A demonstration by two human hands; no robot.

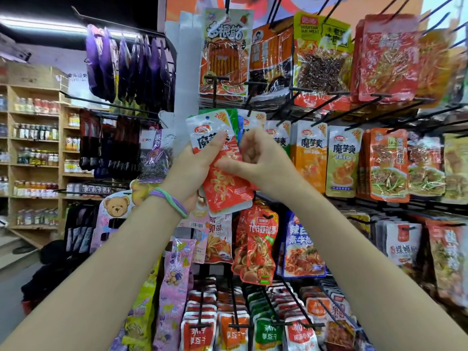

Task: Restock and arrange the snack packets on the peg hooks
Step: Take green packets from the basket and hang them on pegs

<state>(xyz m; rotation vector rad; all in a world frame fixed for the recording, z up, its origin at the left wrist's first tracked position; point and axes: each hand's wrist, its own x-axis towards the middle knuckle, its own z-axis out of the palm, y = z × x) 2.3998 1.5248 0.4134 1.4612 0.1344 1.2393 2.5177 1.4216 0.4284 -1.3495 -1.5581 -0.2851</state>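
My left hand grips a stack of red-and-white snack packets from the left side, thumb pressed across the white top of the front one. My right hand curls its fingers round the stack's right edge, thumb lying on the red front. The stack is held up in front of the middle row of peg hooks, where orange and green packets of the same brand hang. Behind the stack, green and blue packet tops peek out.
Black peg hooks jut toward me on every row, loaded with packets: a red strip-snack bag above, shrimp-print bags below, small red and green packs at the bottom. Purple bags hang left. Wooden shelves of bottles stand far left.
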